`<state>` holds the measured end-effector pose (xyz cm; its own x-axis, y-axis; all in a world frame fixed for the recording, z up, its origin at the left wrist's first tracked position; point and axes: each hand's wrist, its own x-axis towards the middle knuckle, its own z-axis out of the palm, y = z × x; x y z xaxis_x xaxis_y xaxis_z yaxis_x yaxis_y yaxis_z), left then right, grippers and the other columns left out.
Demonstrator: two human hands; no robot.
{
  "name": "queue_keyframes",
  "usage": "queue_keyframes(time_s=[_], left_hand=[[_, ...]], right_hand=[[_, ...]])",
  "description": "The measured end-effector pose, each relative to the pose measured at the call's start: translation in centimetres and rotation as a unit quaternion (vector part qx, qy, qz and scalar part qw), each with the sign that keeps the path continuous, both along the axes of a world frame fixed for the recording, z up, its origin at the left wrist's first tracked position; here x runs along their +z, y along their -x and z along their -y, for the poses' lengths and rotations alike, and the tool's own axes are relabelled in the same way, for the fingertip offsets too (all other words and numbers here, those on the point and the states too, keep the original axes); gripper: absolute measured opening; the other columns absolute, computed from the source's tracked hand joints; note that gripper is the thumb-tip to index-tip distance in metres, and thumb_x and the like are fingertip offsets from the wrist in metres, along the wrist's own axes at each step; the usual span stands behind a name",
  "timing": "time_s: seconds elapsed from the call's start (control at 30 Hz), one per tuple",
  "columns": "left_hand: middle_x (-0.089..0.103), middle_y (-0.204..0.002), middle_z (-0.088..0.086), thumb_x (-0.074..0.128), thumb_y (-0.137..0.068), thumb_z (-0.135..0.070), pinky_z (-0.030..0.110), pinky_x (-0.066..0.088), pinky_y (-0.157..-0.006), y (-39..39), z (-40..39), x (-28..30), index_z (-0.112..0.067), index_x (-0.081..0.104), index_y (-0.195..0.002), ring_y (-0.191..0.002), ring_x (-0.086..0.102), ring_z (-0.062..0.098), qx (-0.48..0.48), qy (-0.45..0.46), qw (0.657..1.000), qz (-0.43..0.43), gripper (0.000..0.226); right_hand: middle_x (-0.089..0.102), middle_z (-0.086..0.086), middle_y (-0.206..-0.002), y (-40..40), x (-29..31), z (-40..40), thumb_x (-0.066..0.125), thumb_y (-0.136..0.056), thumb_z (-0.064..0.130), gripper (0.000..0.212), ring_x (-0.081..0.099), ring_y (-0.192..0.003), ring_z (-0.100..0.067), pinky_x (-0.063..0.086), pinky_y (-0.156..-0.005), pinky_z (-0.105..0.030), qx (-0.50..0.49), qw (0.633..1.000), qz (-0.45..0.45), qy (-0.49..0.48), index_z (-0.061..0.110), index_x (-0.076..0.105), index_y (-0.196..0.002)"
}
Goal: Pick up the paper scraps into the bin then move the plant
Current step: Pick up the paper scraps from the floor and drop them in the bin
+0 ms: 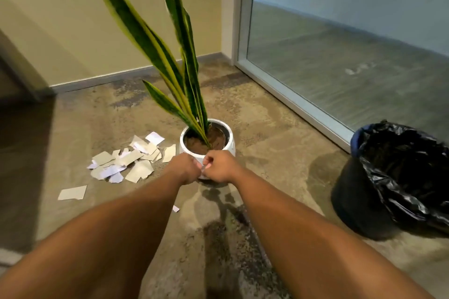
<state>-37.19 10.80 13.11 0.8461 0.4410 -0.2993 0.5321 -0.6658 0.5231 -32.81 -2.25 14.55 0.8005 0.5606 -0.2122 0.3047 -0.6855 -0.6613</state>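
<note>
A snake plant (184,75) with long green and yellow leaves grows in a white round pot (229,139) on the floor. Left of the pot lies a pile of white paper scraps (126,160). One more scrap (72,193) sits apart at the near left, and a tiny one (175,209) is by my left forearm. My left hand (183,168) and my right hand (220,167) meet at the pot's near side. Their fingers are curled and pinch what looks like a small white scrap (202,166) between them. The bin (364,201), black with a black liner, stands at the right.
A beige wall with a grey skirting (102,79) runs behind the plant. A glass panel in a pale frame (291,102) closes the right side. The mottled concrete floor (267,133) lies open between the pot and the bin.
</note>
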Motion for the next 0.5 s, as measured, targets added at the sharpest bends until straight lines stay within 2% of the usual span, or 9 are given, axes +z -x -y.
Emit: queue_keyframes(time_s=[0.07,0.13,0.2,0.27,0.33,0.4,0.43,0.5], left_hand=[[0.073,-0.107,0.004,0.069,-0.083,-0.033,0.029,0.050,-0.089,0.8,-1.8,-0.3,-0.022,0.076,-0.089,-0.106,0.065,0.025,0.015,0.002,1.000,-0.003,0.014],[0.073,-0.106,0.001,0.068,-0.082,-0.026,0.029,0.050,-0.088,1.8,-3.7,-0.8,-0.025,0.073,-0.086,-0.103,0.065,0.023,0.037,0.006,0.999,-0.012,0.007],[0.072,-0.106,0.001,0.064,-0.080,-0.016,0.029,0.052,-0.089,3.1,-5.8,-1.7,-0.022,0.072,-0.088,-0.099,0.065,0.022,0.067,0.009,0.997,-0.028,0.012],[0.071,-0.107,0.005,0.065,-0.078,-0.012,0.034,0.054,-0.091,4.3,-7.6,-2.7,-0.017,0.071,-0.099,-0.102,0.064,0.024,0.088,0.003,0.995,-0.052,0.022],[0.069,-0.107,0.007,0.069,-0.077,-0.010,0.033,0.056,-0.084,5.3,-8.9,-3.7,-0.015,0.070,-0.103,-0.098,0.064,0.023,0.091,-0.002,0.993,-0.080,0.027],[0.069,-0.105,0.008,0.076,-0.076,-0.008,0.029,0.054,-0.070,6.0,-10.1,-4.9,-0.015,0.069,-0.099,-0.086,0.063,0.018,0.089,0.019,0.990,-0.112,0.024],[0.068,-0.104,0.009,0.078,-0.077,-0.008,0.030,0.055,-0.071,6.4,-10.7,-5.6,-0.013,0.069,-0.100,-0.086,0.064,0.019,0.088,0.031,0.987,-0.131,0.025],[0.069,-0.105,0.010,0.080,-0.078,-0.013,0.035,0.057,-0.081,7.0,-11.6,-6.8,-0.009,0.069,-0.109,-0.097,0.068,0.024,0.062,0.035,0.982,-0.173,0.033]], right_hand=[[0.071,-0.009,-0.103,0.7,-0.6,-2.0,0.061,-0.083,0.018,0.014,0.063,-0.096,-0.025,0.051,-0.086,-0.030,0.013,1.000,-0.004,0.000,0.014,0.070,-0.094],[0.070,-0.008,-0.105,1.2,-1.3,-3.6,0.061,-0.083,0.017,0.015,0.062,-0.096,-0.024,0.050,-0.087,-0.030,0.026,1.000,-0.016,0.002,0.014,0.070,-0.095],[0.069,-0.008,-0.104,1.8,-2.1,-5.0,0.061,-0.082,0.013,0.016,0.059,-0.093,-0.022,0.049,-0.085,-0.030,0.042,0.999,-0.026,0.016,0.012,0.069,-0.096],[0.068,-0.008,-0.103,2.4,-3.2,-6.2,0.062,-0.081,0.012,0.017,0.059,-0.094,-0.023,0.051,-0.085,-0.033,0.057,0.997,-0.032,0.039,0.012,0.069,-0.097],[0.067,-0.009,-0.105,3.0,-4.2,-7.3,0.062,-0.082,0.013,0.017,0.060,-0.097,-0.026,0.052,-0.087,-0.036,0.068,0.995,-0.042,0.060,0.013,0.067,-0.098],[0.067,-0.009,-0.108,3.3,-5.3,-8.5,0.059,-0.084,0.013,0.018,0.061,-0.099,-0.027,0.052,-0.087,-0.034,0.075,0.993,-0.047,0.081,0.014,0.067,-0.100],[0.067,-0.010,-0.109,3.6,-5.8,-9.2,0.058,-0.084,0.012,0.019,0.061,-0.101,-0.028,0.052,-0.087,-0.034,0.080,0.991,-0.048,0.091,0.012,0.067,-0.101],[0.067,-0.013,-0.112,4.0,-6.6,-10.5,0.057,-0.085,0.011,0.022,0.061,-0.104,-0.031,0.054,-0.091,-0.037,0.082,0.990,-0.047,0.103,0.009,0.068,-0.104]])
